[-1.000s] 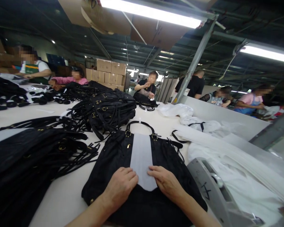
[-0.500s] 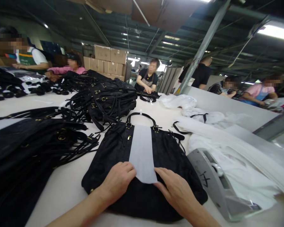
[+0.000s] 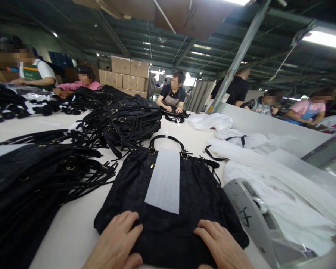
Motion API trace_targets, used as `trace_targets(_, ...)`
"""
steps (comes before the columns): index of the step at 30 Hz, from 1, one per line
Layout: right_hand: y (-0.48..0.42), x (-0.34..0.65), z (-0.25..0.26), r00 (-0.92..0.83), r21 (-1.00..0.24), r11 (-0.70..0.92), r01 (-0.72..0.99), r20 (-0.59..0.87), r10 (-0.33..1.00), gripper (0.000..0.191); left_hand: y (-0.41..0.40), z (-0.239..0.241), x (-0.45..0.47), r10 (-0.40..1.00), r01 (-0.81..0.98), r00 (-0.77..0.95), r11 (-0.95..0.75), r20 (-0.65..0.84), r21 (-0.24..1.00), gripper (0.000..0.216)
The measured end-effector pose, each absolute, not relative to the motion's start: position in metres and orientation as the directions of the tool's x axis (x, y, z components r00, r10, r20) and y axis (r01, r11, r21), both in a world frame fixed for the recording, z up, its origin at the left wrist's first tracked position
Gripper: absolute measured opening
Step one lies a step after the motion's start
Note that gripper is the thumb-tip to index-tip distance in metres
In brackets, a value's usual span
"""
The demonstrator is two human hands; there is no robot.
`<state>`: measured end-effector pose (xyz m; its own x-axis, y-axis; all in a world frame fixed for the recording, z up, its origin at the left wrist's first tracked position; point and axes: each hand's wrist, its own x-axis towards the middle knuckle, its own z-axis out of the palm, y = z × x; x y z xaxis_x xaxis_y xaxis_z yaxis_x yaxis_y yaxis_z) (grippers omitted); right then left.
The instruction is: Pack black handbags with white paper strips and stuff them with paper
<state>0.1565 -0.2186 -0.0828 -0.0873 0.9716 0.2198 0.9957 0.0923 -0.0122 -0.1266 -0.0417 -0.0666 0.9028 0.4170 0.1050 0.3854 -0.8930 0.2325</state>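
A black handbag (image 3: 204,190) lies flat on the table in front of me, its looped handle (image 3: 168,137) pointing away. Down the middle of its upper face runs a strip of white sheet (image 3: 165,183), lying loose and slightly askew. My left hand (image 3: 117,235) grips the bag's near left part, fingers curved over the top and thumb by the near edge. On the near right, my right hand (image 3: 218,239) holds the bag in the same way; its thumb is mostly cut off by the frame. Neither hand touches the white strip.
More black bags (image 3: 25,186) lie at left, and a pile of bags (image 3: 131,116) with straps stands behind. At right are a grey tape dispenser (image 3: 249,216) and white sheeting (image 3: 268,168). Across the table a co-worker (image 3: 172,93) handles a black bag. Cartons (image 3: 123,76) are stacked beyond.
Both hands have let go of the white strip's near end and moved toward me and apart, onto the bag's near part. The strip's near end now lies flat, shifted left.
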Motion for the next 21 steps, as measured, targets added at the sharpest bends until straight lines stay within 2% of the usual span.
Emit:
trace_targets(2,-0.221,0.159,-0.09,-0.101,0.068,0.084,0.994,0.315,0.944,0.066,-0.044,-0.073,-0.127,0.454,0.417,0.883,-0.875,0.12,0.245,0.039)
trace_targets(4,-0.222,0.161,-0.096,-0.156,0.154,0.101,0.983,0.408,0.899,0.068,-0.044,-0.081,-0.129,0.453,0.413,0.88,-0.879,0.146,0.237,0.037)
trace_targets(6,-0.223,0.162,-0.099,-0.228,0.231,0.13,0.964,0.476,0.849,0.071,-0.041,-0.09,-0.133,0.426,0.391,0.884,-0.9,0.193,0.194,0.048)
trace_targets(9,-0.221,0.162,-0.102,-0.252,0.276,0.107,0.955,0.568,0.784,0.066,-0.035,-0.1,-0.141,0.387,0.37,0.887,-0.922,0.253,0.114,0.079)
trace_targets(11,-0.218,0.163,-0.101,-0.244,0.251,0.11,0.962,0.602,0.76,0.055,-0.031,-0.103,-0.144,0.381,0.373,0.893,-0.924,0.237,0.08,0.091)
trace_targets(15,-0.206,0.167,-0.089,-0.262,0.16,0.208,0.965,0.572,0.777,0.047,-0.025,-0.101,-0.146,0.376,0.374,0.914,-0.926,0.151,0.044,0.088)
trace_targets(21,-0.19,0.175,-0.05,-0.165,-0.057,0.211,0.976,0.437,0.884,0.039,-0.011,-0.088,-0.143,0.354,0.352,0.881,-0.934,0.315,0.063,0.083)
